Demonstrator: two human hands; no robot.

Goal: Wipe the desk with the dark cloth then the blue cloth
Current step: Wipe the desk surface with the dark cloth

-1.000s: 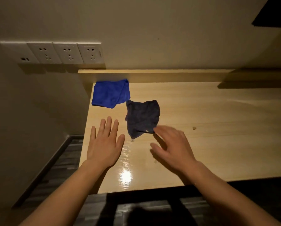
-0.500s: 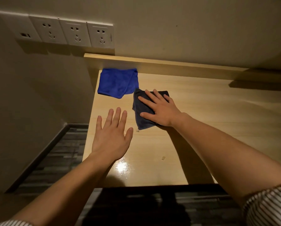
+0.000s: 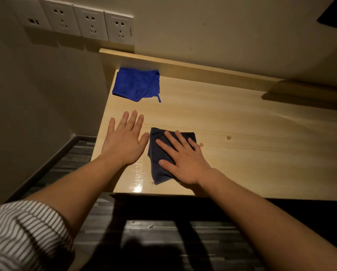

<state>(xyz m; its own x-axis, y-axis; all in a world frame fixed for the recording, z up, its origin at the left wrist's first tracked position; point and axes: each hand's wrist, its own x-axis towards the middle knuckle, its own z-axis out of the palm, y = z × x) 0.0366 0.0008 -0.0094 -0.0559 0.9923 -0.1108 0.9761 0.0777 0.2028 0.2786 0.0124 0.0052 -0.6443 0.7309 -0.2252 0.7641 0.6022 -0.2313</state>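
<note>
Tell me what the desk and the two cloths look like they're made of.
Desk: pale wood-grain board, probably laminate, with a glossy finish that gives a bright glare near the front edge. Blue cloth: soft, matte, fuzzy pile, likely microfibre, with a small hanging loop. Dark cloth: the same kind of soft matte fabric, lying limp and flat under the right hand.

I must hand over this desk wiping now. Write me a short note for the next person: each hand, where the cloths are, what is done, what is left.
Left hand: open, flat on the desk, holding nothing.
Right hand: open, palm pressing the dark cloth near the front edge.
Blue cloth: folded, untouched, at the back left corner.
Two crumbs lie right of the dark cloth.
Done: dark cloth wiping is under way.
Left: finish the dark cloth pass, then wipe with the blue cloth.
</note>
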